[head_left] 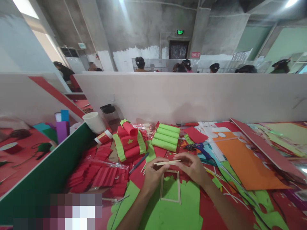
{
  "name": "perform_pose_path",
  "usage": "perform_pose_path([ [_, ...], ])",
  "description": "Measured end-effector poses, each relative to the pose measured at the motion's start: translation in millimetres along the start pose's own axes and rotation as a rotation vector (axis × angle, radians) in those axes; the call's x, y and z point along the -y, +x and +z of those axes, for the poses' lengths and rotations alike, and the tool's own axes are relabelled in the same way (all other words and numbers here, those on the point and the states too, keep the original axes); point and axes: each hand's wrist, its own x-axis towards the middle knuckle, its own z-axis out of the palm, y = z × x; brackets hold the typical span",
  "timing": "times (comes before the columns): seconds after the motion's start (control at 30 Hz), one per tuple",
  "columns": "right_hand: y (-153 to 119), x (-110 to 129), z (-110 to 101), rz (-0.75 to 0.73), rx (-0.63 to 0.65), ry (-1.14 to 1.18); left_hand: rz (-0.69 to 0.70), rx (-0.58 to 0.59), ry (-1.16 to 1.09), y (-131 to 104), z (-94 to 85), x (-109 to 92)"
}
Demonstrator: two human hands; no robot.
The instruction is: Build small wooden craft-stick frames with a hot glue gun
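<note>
Thin pale wooden sticks (170,162) stretch between my two hands above the work surface. My left hand (153,172) pinches them at one end, and my right hand (193,168) has its fingers closed around the other end. Below them, a rectangular frame of similar sticks (179,188) lies on a sheet of green paper (187,210). A blue glue gun (203,150) rests just beyond my right hand. Past my left hand, a dark pen-like tool (139,163) lies slanted.
A red and green paper model with a star (130,141) stands beside green paper rolls (165,137). Red folded paper (105,175) is piled left, orange sheets (236,159) lie right. A green divider (50,172) and white partition (168,95) bound the table. People sit beyond.
</note>
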Motion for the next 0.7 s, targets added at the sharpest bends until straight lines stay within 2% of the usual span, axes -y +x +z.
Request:
perform_pose_path([
  [0.1,7.0,-4.3,-34.6,0.008,-0.101,-0.154,-0.010,-0.010,0.005,0.1,-0.2,-0.1],
  [0.17,10.3,-13.6,-64.4,0.046,-0.198,-0.395,-0.018,-0.002,-0.003,-0.4,0.7,-0.9],
  [0.27,11.0,-34.6,-103.1,0.168,-0.290,-0.818,-0.026,-0.004,-0.001,-0.9,2.2,-1.6],
  [0.33,9.5,-48.1,-117.4,0.298,-0.259,-0.968,-0.026,-0.007,0.009,-0.5,2.4,-0.7],
  [0.5,9.3,-65.5,-118.2,0.458,-0.118,-1.139,-0.003,-0.004,0.029,1.2,0.1,3.3],
  [0.6,11.7,-69.0,-115.1,0.472,-0.059,-1.187,-0.015,-0.003,0.034,1.2,-1.3,3.3],
  [0.7,13.1,-71.0,-116.9,0.454,-0.061,-1.175,-0.033,0.002,0.043,0.9,-2.1,2.2],
])
